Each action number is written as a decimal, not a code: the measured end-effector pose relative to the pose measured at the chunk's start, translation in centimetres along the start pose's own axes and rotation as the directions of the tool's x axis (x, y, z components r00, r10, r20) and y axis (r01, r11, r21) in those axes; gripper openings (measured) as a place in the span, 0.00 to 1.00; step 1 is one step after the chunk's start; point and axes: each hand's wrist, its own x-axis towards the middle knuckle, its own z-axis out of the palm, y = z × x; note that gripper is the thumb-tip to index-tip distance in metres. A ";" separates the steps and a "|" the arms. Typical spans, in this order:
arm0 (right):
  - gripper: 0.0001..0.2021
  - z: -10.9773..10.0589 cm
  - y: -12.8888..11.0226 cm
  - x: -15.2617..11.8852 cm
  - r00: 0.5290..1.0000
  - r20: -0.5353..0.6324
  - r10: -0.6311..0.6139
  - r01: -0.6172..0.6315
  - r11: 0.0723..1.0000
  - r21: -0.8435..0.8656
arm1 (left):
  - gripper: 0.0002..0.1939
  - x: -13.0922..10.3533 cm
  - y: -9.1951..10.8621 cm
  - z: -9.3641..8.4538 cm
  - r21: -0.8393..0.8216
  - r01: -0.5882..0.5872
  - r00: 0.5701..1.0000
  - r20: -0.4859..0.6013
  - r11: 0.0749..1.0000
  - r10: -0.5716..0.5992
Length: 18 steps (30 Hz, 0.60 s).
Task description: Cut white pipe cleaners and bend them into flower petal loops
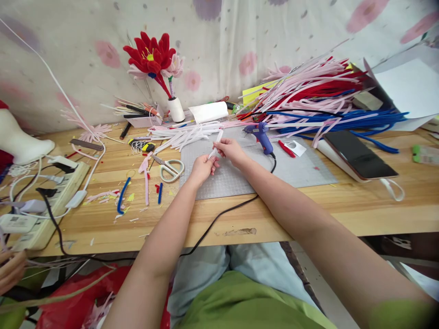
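Both hands meet over the grey cutting mat [226, 183]. My left hand [204, 167] is closed on the lower part of a short white strip [219, 136]. Just above it and to the right, my right hand [230, 151] pinches the same strip, whose tip sticks up past the fingers. A blue glue gun [262, 137] lies right of my right hand, with a red tool [286, 149] beside it. Scissors with pale handles [172, 170] rest left of the mat. White fuzzy stems [185, 133] lie behind the hands.
Pink, red and blue stems [308, 96] are heaped at the back right, near a phone [360, 155]. A red flower [151, 55] stands in a white holder. A power strip [51, 205] and another person's hand [12, 272] are at the left. A black cord crosses the front edge.
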 end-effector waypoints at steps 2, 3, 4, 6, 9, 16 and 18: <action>0.11 0.2 -0.3 -0.1 0.996 -0.073 0.055 -0.054 0.998 0.021 | 0.10 -0.1 0.1 0.3 -0.016 0.001 1.000 -0.009 1.000 -0.001; 0.11 0.3 -0.4 -0.2 0.992 -0.101 0.077 -0.074 0.997 0.032 | 0.10 -0.1 0.1 0.4 -0.027 0.001 1.000 -0.014 1.000 -0.001; 0.11 0.4 -0.6 -0.3 0.988 -0.123 0.092 -0.087 0.995 0.045 | 0.10 -0.2 0.1 0.5 -0.041 0.000 1.000 -0.017 0.999 0.000; 0.11 0.5 -0.8 -0.4 0.983 -0.155 0.103 -0.093 0.993 0.073 | 0.10 -0.2 0.1 0.7 -0.077 -0.012 1.000 -0.016 0.997 0.010; 0.11 0.6 -0.7 -0.4 0.980 -0.177 0.094 -0.079 0.993 0.089 | 0.09 -0.3 -0.1 0.9 -0.119 -0.030 0.999 -0.024 0.992 0.028; 0.10 -0.1 -0.4 0.3 0.993 -0.073 0.088 -0.088 0.996 0.009 | 0.12 -0.5 0.2 1.0 -0.134 -0.004 1.000 -0.002 0.991 0.003; 0.10 -0.2 -0.3 0.3 0.992 -0.085 0.095 -0.094 0.995 0.020 | 0.12 -0.2 0.2 0.9 -0.117 0.007 1.000 -0.010 0.993 -0.008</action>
